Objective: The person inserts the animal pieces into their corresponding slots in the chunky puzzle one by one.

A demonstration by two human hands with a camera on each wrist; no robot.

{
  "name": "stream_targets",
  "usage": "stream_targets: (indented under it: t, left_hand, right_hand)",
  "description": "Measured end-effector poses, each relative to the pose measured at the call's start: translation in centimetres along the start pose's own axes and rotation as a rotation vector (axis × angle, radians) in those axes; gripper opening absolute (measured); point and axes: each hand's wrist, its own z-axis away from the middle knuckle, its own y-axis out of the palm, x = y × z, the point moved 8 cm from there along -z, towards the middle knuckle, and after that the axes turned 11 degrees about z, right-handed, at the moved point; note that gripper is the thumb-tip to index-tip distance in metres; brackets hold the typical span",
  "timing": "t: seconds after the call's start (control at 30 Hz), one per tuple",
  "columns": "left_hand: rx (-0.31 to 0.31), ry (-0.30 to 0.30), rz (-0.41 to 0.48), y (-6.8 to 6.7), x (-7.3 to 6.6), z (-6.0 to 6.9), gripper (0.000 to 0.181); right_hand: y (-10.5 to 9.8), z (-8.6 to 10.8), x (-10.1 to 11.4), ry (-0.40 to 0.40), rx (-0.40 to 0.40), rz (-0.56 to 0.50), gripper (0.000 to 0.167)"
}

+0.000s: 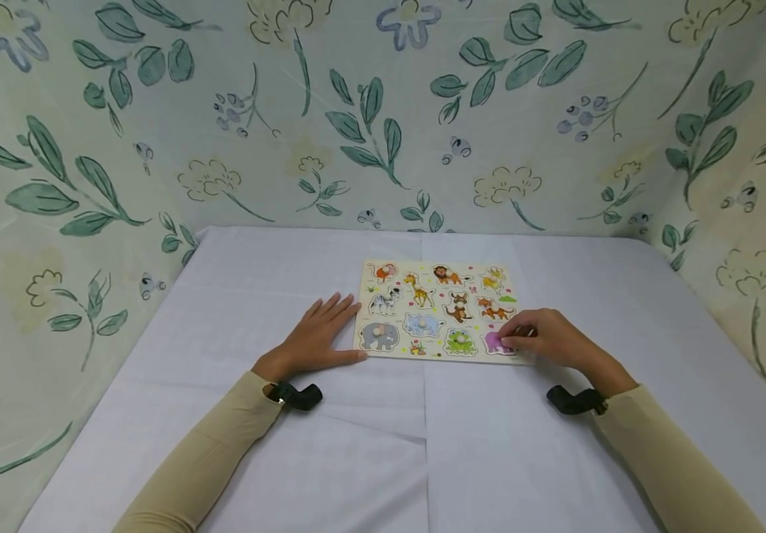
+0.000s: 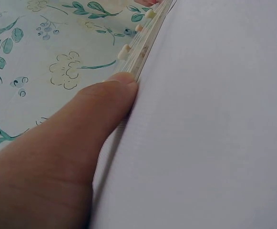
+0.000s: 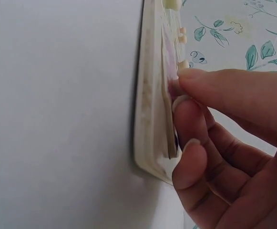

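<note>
A pale wooden puzzle board with animal pieces lies flat on the cloth. My right hand pinches the small knob of a purple animal puzzle piece at the board's near right corner. Seen from the right wrist, this piece sits slightly proud of the board, and curled fingertips partly cover it. At the board's left edge, my left hand lies with fingers spread and its thumb against the near left corner. The elephant piece is nearest to it.
Other knobbed pieces on the board include a frog, a blue rhino-like animal and a zebra. A white cloth covers the table. Behind it hangs a leaf-and-flower patterned curtain.
</note>
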Motion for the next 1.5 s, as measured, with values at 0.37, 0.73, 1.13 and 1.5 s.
stream_targets:
  t: [0.37, 0.73, 1.13, 1.5]
  left_hand:
    - [0.006, -0.011, -0.006, -0.01, 0.07, 0.01, 0.102]
    - [-0.001, -0.004, -0.004, -0.01, -0.07, -0.02, 0.101]
    - [-0.008, 0.003, -0.009, -0.03, -0.06, 0.07, 0.101]
    - [0.000, 0.004, 0.006, -0.09, -0.11, 0.10, 0.101]
  right_hand:
    - [0.33, -0.06, -0.08, 0.003, 0.005, -0.002, 0.008]
    - [0.29, -0.06, -0.15, -0.006, 0.007, 0.002, 0.008]
    - [0.40, -0.10, -0.10, 0.005, 0.020, -0.008, 0.008]
    - [0.49, -0.01, -0.18, 0.033, 0.046, -0.027, 0.009]
